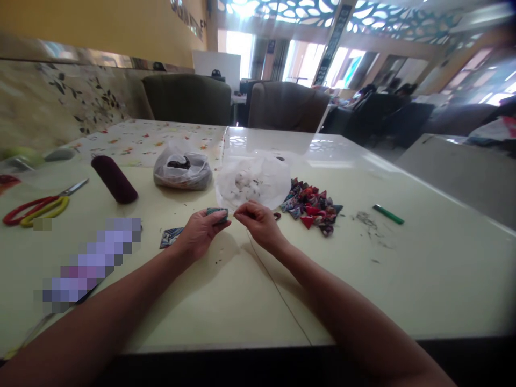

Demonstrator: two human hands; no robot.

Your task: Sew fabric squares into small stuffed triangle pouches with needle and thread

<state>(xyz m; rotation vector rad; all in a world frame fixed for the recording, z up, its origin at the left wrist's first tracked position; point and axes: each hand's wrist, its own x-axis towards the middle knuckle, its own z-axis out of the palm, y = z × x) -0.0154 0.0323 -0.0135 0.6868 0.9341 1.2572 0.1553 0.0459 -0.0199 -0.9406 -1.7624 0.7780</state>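
Observation:
Near the middle of the table, my left hand (200, 232) pinches a small folded piece of blue-green patterned fabric (217, 213) between thumb and fingers. Just right of it, my right hand (258, 221) is closed, its fingertips pressed together close to the fabric; what they grip is too small to make out. A dark thread (278, 289) runs from below my right hand down to the table's front edge. Partly behind my left hand lies a flat patterned fabric piece (170, 237). A pile of colourful fabric triangles (313, 207) sits right of my right hand.
Red and yellow scissors (44, 207), a maroon thread spool (114, 179) and a plastic bag with dark contents (183, 171) are at the left. White plastic with stuffing (253, 181) lies beyond my hands. A green cutter (388, 214) and thread scraps (366, 220) are at the right.

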